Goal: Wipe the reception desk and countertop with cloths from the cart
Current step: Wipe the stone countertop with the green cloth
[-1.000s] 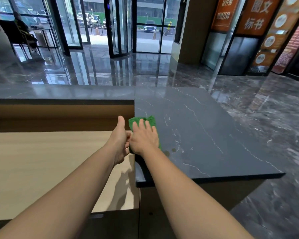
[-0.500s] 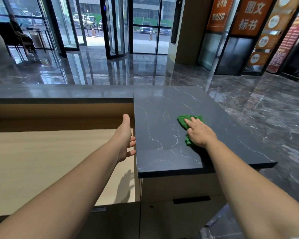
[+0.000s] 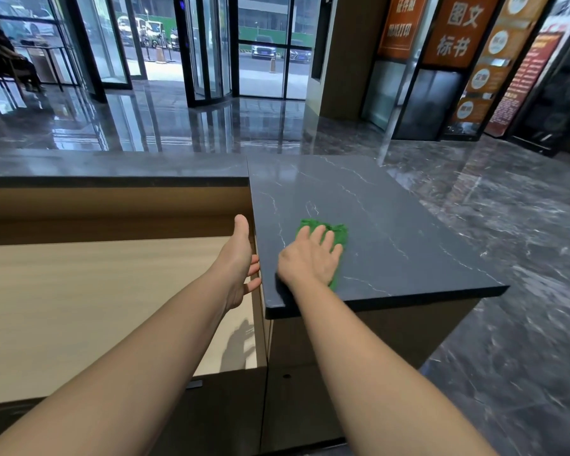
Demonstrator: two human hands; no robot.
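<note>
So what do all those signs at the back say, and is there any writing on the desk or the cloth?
"图文" above "标书": big pale characters on the middle orange sign.
"证件照": probably the top line of the left orange sign; its second line is too blurred.
Round badges on the orange panel: too small to read.
Red banner: too blurred to read.
Countertop and green cloth: no writing shows.

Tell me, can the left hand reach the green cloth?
Probably yes: the left hand is beside the countertop edge, near the cloth, but the right hand covers most of it.
</note>
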